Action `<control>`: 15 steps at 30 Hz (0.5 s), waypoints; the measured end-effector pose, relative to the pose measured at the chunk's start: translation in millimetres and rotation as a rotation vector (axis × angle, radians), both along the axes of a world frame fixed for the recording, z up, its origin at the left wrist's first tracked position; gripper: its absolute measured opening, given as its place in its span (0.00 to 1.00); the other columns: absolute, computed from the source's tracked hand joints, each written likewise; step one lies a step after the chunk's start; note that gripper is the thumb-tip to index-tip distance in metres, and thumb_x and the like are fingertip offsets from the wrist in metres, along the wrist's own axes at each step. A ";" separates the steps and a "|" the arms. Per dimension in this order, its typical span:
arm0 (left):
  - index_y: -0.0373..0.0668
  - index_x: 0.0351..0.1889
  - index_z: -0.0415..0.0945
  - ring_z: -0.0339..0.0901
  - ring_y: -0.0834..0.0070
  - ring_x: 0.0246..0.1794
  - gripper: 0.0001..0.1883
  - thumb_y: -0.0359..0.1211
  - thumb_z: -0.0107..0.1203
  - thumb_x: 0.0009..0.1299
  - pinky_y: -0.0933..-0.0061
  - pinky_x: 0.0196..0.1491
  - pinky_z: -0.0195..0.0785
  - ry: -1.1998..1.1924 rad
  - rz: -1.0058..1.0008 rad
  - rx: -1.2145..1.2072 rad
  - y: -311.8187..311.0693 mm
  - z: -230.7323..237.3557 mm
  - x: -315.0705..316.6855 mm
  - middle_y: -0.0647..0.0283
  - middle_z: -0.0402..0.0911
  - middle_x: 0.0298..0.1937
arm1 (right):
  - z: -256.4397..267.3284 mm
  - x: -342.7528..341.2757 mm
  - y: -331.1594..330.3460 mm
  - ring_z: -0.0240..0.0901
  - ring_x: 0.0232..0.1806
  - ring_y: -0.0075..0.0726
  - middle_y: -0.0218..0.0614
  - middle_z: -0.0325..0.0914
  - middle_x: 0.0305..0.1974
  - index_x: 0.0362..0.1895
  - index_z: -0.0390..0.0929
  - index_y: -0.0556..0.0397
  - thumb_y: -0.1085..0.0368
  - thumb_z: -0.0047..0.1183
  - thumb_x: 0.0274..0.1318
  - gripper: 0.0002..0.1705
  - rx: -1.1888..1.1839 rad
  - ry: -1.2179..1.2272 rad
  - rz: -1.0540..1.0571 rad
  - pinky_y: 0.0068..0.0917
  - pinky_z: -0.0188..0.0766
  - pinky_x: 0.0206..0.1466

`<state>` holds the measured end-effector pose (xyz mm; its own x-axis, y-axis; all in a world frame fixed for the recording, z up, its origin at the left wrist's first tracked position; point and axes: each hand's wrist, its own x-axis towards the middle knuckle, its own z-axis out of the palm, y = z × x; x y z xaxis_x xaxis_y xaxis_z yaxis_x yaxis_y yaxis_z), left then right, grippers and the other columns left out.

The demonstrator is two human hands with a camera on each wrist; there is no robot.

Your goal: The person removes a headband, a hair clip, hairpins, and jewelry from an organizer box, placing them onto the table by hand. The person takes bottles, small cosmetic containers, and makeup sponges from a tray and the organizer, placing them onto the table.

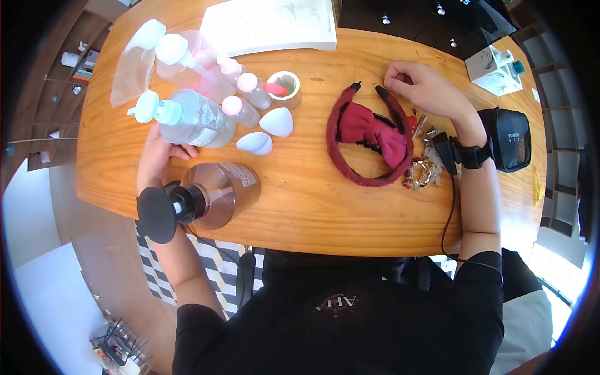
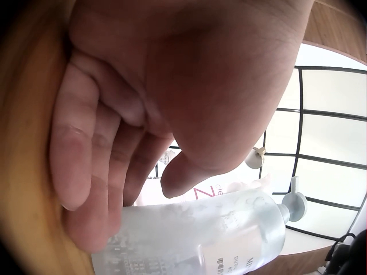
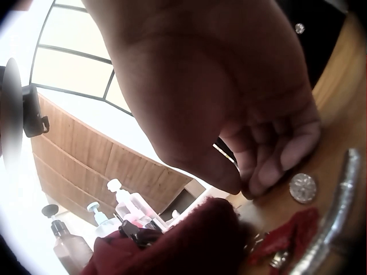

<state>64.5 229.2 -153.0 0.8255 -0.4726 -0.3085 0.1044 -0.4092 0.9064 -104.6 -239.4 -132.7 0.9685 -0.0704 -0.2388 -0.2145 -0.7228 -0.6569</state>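
My left hand (image 1: 164, 150) rests on the wooden table at the left, partly hidden behind a clear pump bottle (image 1: 203, 122). In the left wrist view its relaxed fingers (image 2: 74, 154) hang close beside that bottle and hold nothing. A brown pump bottle (image 1: 234, 194) with a black top stands nearer the body, overlapping the left wrist. On the right side, my right hand (image 1: 425, 87) rests on the table with loosely bent fingers and nothing in them. Just beside it lie a burgundy headband (image 1: 334, 144) with a bow (image 1: 369, 128) and a pile of jewelry (image 1: 420, 172).
Two makeup sponges (image 1: 277, 122) and several pink-capped bottles (image 1: 248, 83) are at centre left. Behind them are a white cup (image 1: 294, 94) and a white tray (image 1: 269, 31). A black pouch (image 1: 515, 137) sits at the right, near a marbled white box (image 1: 490, 72).
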 end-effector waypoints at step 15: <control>0.33 0.50 0.78 0.85 0.73 0.27 0.14 0.34 0.46 0.77 0.78 0.29 0.81 0.016 -0.025 -0.003 5.2 -4.1 5.6 0.55 0.86 0.34 | -3.3 1.2 2.2 0.69 0.26 0.22 0.28 0.76 0.26 0.38 0.77 0.57 0.60 0.53 0.71 0.12 -0.062 -0.072 0.027 0.25 0.66 0.28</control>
<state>70.2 234.3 -157.1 0.8083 -0.4941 -0.3203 0.1090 -0.4091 0.9060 -103.4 -237.2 -136.0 0.9848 -0.0561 -0.1643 -0.1478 -0.7672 -0.6241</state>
